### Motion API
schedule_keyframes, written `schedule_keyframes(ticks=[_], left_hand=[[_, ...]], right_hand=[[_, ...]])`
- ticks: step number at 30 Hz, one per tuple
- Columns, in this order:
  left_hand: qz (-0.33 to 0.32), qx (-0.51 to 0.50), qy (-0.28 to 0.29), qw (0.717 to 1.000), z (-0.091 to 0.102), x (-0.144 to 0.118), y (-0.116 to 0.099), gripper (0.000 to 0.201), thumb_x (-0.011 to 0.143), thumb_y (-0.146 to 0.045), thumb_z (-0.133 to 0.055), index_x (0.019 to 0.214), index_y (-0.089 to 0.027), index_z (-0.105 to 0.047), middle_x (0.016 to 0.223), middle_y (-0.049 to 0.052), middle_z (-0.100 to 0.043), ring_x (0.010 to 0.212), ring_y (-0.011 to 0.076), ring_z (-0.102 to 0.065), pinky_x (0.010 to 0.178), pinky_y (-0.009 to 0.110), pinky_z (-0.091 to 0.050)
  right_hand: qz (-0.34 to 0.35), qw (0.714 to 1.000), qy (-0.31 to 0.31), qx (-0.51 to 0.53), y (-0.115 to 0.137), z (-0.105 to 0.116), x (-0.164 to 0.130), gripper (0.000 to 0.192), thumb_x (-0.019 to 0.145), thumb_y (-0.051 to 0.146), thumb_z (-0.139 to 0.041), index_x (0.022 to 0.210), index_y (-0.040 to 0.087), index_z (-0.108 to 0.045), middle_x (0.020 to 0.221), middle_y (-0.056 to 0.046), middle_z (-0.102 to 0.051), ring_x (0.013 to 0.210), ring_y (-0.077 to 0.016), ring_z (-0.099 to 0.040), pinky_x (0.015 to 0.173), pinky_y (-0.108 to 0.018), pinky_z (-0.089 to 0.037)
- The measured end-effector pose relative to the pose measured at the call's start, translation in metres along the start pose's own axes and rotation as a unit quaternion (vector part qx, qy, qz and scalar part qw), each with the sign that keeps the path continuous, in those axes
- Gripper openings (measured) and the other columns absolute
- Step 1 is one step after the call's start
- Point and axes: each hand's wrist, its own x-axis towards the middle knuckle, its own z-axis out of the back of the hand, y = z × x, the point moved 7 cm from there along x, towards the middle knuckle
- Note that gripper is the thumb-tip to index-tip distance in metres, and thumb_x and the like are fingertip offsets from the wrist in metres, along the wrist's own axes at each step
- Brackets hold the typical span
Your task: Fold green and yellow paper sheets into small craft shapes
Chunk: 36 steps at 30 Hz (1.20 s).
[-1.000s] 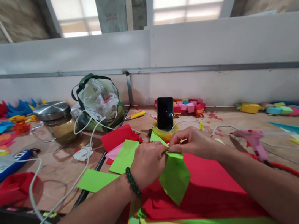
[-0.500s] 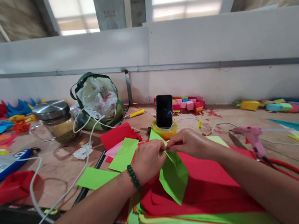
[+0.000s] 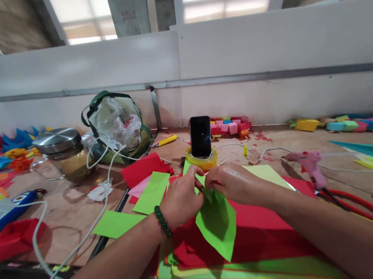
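A piece of folded green paper (image 3: 219, 230) hangs between my hands, its pointed end toward me. My left hand (image 3: 184, 198), with a dark green bead bracelet (image 3: 162, 221) at the wrist, pinches the paper's upper left part. Close beside it, my right hand (image 3: 232, 183) pinches the upper right part; its fingertips are partly hidden in the folds. Beneath both hands lies a stack of red paper (image 3: 267, 228) over green and yellow sheets. A phone (image 3: 201, 136) stands upright on a yellow tape roll (image 3: 203, 159) just beyond my hands.
Green paper pieces (image 3: 118, 223) lie to the left, with a red folded box (image 3: 16, 238) and a glass mug (image 3: 71, 160) farther off. A bag (image 3: 121, 124) stands behind. At right are a pink glue gun (image 3: 309, 167) and orange-handled scissors (image 3: 360, 205). White cables cross the table.
My fingers have shifted along the top of the green paper, and its upper part looks more folded. The pointed end hangs slightly lower. The whole view has shifted slightly.
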Motion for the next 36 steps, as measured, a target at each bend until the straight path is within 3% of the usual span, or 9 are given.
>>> schedule_keyframes(ticks=[7, 11, 18, 22, 25, 27, 29, 31, 36], left_hand=[[0.006, 0.017, -0.009, 1.0, 0.004, -0.003, -0.005, 0.047, 0.068, -0.004, -0.051, 0.11, -0.024, -0.044, 0.082, -0.002, -0.07, 0.081, 0.0199, -0.065, 0.073, 0.029, -0.043], [0.009, 0.015, -0.01, 1.0, 0.003, -0.004, -0.007, 0.05, 0.068, -0.003, -0.05, 0.114, -0.023, -0.042, 0.084, -0.001, -0.069, 0.08, 0.0194, -0.064, 0.071, 0.028, -0.043], [0.022, -0.041, 0.0, 0.999, -0.001, -0.004, -0.004, 0.053, 0.066, -0.006, -0.053, 0.116, -0.023, -0.042, 0.082, -0.001, -0.068, 0.081, 0.0193, -0.064, 0.075, 0.029, -0.044], [0.017, -0.124, 0.005, 0.992, 0.003, 0.0, -0.003, 0.059, 0.062, -0.006, -0.054, 0.118, -0.021, -0.042, 0.08, -0.001, -0.067, 0.08, 0.0185, -0.062, 0.078, 0.03, -0.042], [0.075, -0.299, 0.029, 0.951, 0.002, 0.005, 0.007, 0.052, 0.069, -0.018, -0.055, 0.119, -0.019, -0.043, 0.087, 0.003, -0.065, 0.083, 0.0171, -0.06, 0.076, 0.028, -0.043], [0.137, -0.435, 0.07, 0.887, -0.006, 0.006, 0.012, 0.042, 0.082, -0.037, -0.047, 0.12, -0.019, -0.045, 0.093, 0.005, -0.064, 0.081, 0.0161, -0.061, 0.071, 0.027, -0.043], [0.162, -0.535, 0.132, 0.819, -0.017, 0.004, 0.007, 0.052, 0.089, -0.056, -0.03, 0.119, -0.019, -0.048, 0.094, 0.007, -0.065, 0.078, 0.0169, -0.062, 0.07, 0.028, -0.045], [0.147, -0.589, 0.172, 0.776, -0.024, 0.002, -0.002, 0.065, 0.088, -0.067, -0.022, 0.117, -0.018, -0.052, 0.09, 0.009, -0.066, 0.078, 0.0193, -0.064, 0.071, 0.031, -0.046], [0.11, -0.616, 0.163, 0.763, -0.026, -0.002, -0.011, 0.072, 0.081, -0.076, -0.029, 0.116, -0.02, -0.056, 0.091, 0.008, -0.068, 0.084, 0.021, -0.064, 0.075, 0.031, -0.048]], right_hand=[[-0.03, 0.999, 0.015, 0.031, -0.004, 0.001, 0.002, 0.019, 0.08, 0.016, -0.058, 0.07, 0.02, -0.074, 0.062, -0.001, -0.066, 0.056, -0.0123, -0.055, 0.053, -0.023, -0.033], [-0.023, 0.997, 0.027, 0.064, -0.008, -0.002, 0.004, 0.017, 0.076, 0.012, -0.06, 0.072, 0.019, -0.074, 0.063, 0.0, -0.067, 0.057, -0.0113, -0.055, 0.054, -0.022, -0.034], [-0.005, 1.0, 0.021, 0.004, 0.001, 0.0, 0.001, 0.018, 0.074, 0.009, -0.058, 0.071, 0.019, -0.073, 0.068, -0.003, -0.07, 0.059, -0.0136, -0.058, 0.055, -0.023, -0.035], [0.014, 0.999, -0.005, -0.039, 0.003, 0.001, 0.001, 0.015, 0.072, 0.009, -0.06, 0.071, 0.018, -0.072, 0.07, -0.004, -0.071, 0.062, -0.0152, -0.06, 0.057, -0.024, -0.035], [0.04, 0.996, -0.054, -0.053, 0.005, 0.01, 0.001, 0.013, 0.075, 0.011, -0.059, 0.07, 0.017, -0.069, 0.068, -0.004, -0.068, 0.063, -0.0148, -0.059, 0.059, -0.025, -0.037], [0.072, 0.991, -0.101, -0.041, 0.008, 0.021, -0.002, 0.014, 0.078, 0.012, -0.056, 0.07, 0.017, -0.066, 0.07, -0.004, -0.068, 0.066, -0.0146, -0.059, 0.063, -0.024, -0.039], [0.107, 0.984, -0.142, -0.027, 0.012, 0.033, -0.007, 0.014, 0.081, 0.013, -0.054, 0.072, 0.017, -0.064, 0.073, -0.004, -0.067, 0.07, -0.0147, -0.06, 0.066, -0.024, -0.041], [0.13, 0.977, -0.166, -0.023, 0.016, 0.041, -0.011, 0.015, 0.083, 0.015, -0.052, 0.073, 0.018, -0.062, 0.075, -0.005, -0.067, 0.073, -0.0153, -0.06, 0.068, -0.025, -0.042], [0.137, 0.969, -0.205, -0.035, 0.022, 0.049, -0.018, 0.012, 0.083, 0.015, -0.053, 0.073, 0.018, -0.06, 0.071, -0.003, -0.066, 0.066, -0.0134, -0.06, 0.064, -0.024, -0.042]])
